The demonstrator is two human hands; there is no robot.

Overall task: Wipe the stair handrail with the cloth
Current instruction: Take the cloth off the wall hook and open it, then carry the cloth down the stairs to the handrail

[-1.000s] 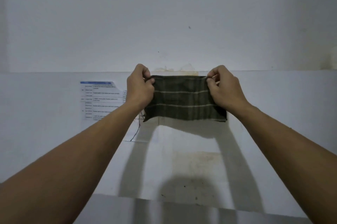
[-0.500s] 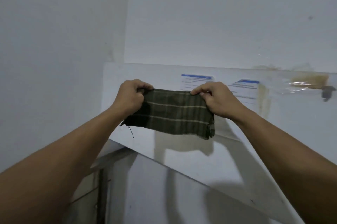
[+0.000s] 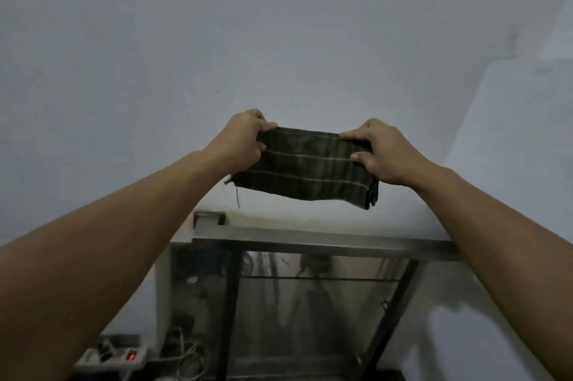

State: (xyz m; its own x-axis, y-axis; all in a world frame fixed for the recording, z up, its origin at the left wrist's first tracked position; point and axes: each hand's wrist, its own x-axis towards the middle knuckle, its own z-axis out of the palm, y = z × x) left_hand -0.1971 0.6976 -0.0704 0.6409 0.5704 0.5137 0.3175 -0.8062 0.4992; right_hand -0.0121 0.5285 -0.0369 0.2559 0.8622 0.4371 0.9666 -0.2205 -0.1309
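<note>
My left hand (image 3: 240, 140) and right hand (image 3: 383, 152) pinch a folded cloth (image 3: 305, 168) stretched between them; the handrail (image 3: 325, 242) below is unwiped.

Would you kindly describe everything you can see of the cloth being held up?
The cloth is dark green woven fabric crossed by pale stripes, apparently folded into a rectangle. It is held taut in the air before a pale wall, its upper corners gripped by the left hand and the right hand. Its lower edge hangs free, a loose thread dangling at the lower left corner. Only the hands touch it.
</note>
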